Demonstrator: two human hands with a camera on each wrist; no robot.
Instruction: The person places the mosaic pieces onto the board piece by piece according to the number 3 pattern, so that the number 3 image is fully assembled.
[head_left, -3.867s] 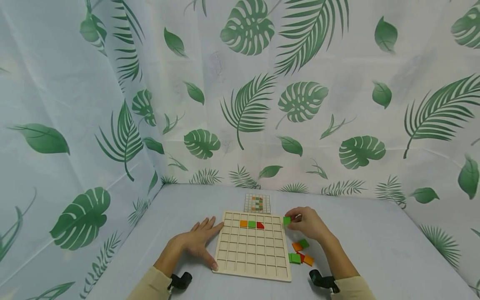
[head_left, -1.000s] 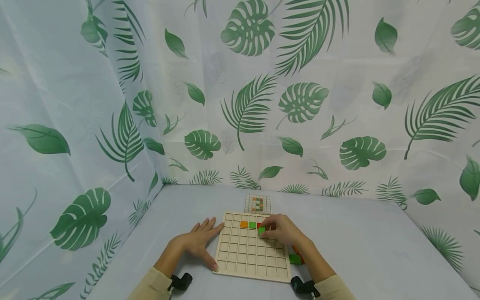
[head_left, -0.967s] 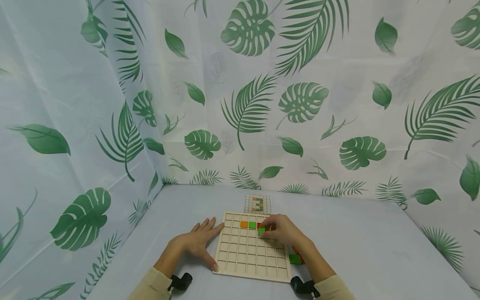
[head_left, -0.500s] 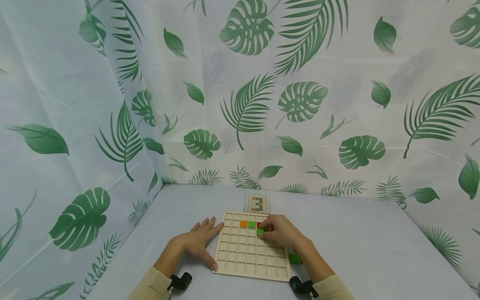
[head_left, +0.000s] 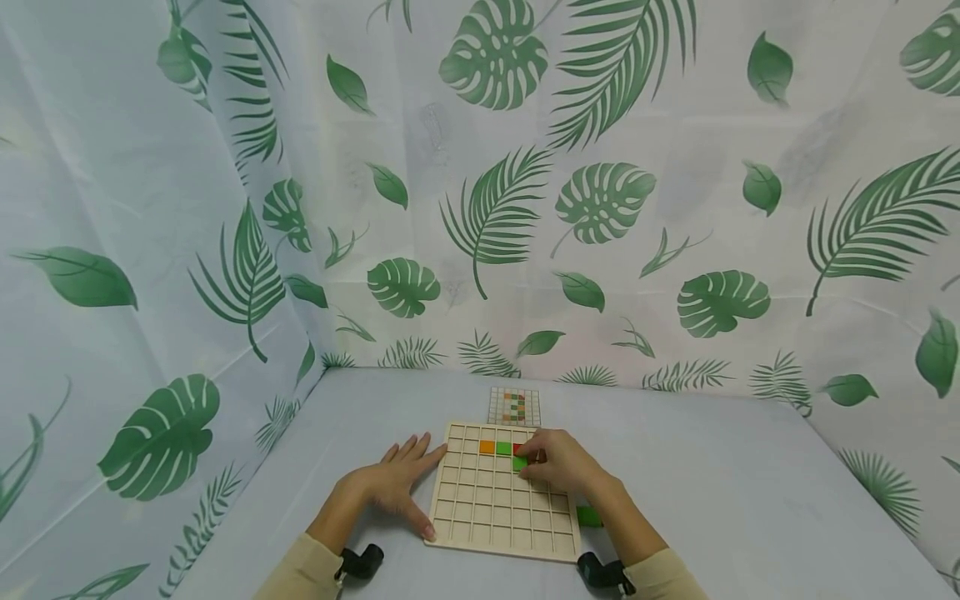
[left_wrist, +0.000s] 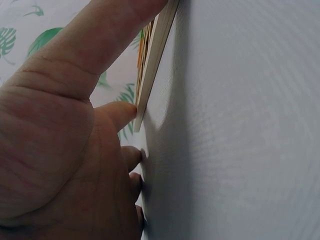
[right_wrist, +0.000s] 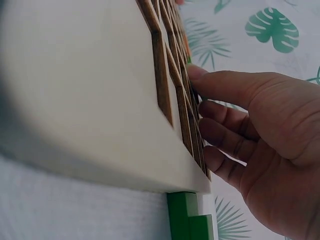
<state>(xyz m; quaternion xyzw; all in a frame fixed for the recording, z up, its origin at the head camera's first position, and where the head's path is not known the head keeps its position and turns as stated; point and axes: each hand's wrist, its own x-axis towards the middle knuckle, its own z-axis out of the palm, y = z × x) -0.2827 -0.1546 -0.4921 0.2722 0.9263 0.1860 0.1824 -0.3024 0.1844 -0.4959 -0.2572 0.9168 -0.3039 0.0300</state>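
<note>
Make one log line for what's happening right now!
left hand: touching board | right hand: pinching green tile on board, next to red tile | card: behind board

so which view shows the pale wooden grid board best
The head view: most of the pale wooden grid board shows from above. Left wrist shows mainly its edge; right wrist, a close, slanted part.

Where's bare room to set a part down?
White table: bare right of the right forearm, left of the left hand, and off the near edge of the pale square wooden grid board, between the black wrist cameras. Crowded: the board's right edge, where green blocks sit beside the forearm; and its far rows, with small coloured tiles by the right hand.
</note>
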